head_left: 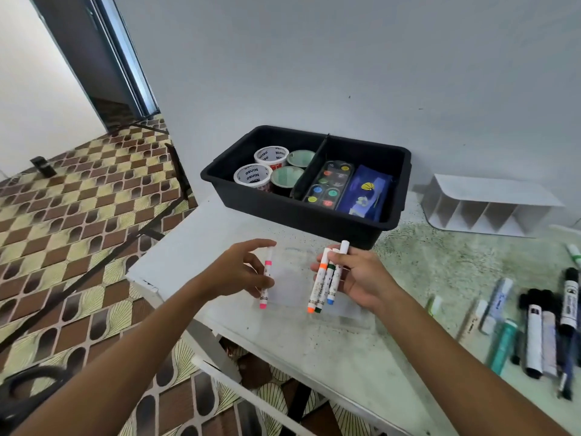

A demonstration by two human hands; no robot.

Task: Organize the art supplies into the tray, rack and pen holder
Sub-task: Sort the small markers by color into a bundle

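Four slim white markers with coloured caps are in the hands, and what matters next is how they stand to one another: the left hand pinches a single pink-capped white marker between thumb and curled fingers, while the right hand grips a bunch of three white markers, orange, green and blue tipped, fingers wrapped round their upper halves. Both sets stand nearly upright above the pale speckled tabletop, long axes running top to bottom with the coloured ends pointing down toward a clear, shallow plastic case lying flat between and beneath the hands. The pink marker lies to the left of the bunch, apart from it, almost parallel. In my judgement the single marker needs to travel rightward to join the three, or both sets need to go down together. Behind the hands sits the black divided plastic tray, already holding tape rolls, a paint palette and a blue pouch; the white slotted rack stands to the right of it. More loose markers and pens lie at the right edge, nearer the right hand.
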